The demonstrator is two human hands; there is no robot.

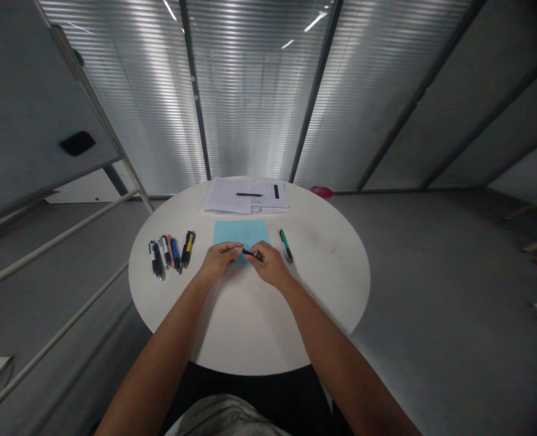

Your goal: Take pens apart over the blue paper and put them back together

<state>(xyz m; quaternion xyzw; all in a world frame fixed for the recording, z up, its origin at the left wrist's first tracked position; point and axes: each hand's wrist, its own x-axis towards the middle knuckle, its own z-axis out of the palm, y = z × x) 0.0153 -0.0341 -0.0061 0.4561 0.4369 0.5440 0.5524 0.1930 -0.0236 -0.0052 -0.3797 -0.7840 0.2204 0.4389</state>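
Both of my hands meet over the near part of a light blue sheet (pixel 241 230) on the round white table (pixel 250 327). My right hand (pixel 268 263) is closed on a dark pen (pixel 252 254), which lies slantwise between the hands. The fingertips of my left hand (pixel 218 260) pinch together at the pen's left end; whether they hold the pen itself or a small part of it is too small to tell. A green and black pen (pixel 286 245) lies just right of the sheet.
Several pens and markers (pixel 171 253) lie in a group at the left. Behind the sheet are white papers (pixel 227 197) with a black pen (pixel 249 194) on top. A whiteboard frame (pixel 91 230) stands left of the table. A red object (pixel 322 192) shows beyond the far edge.
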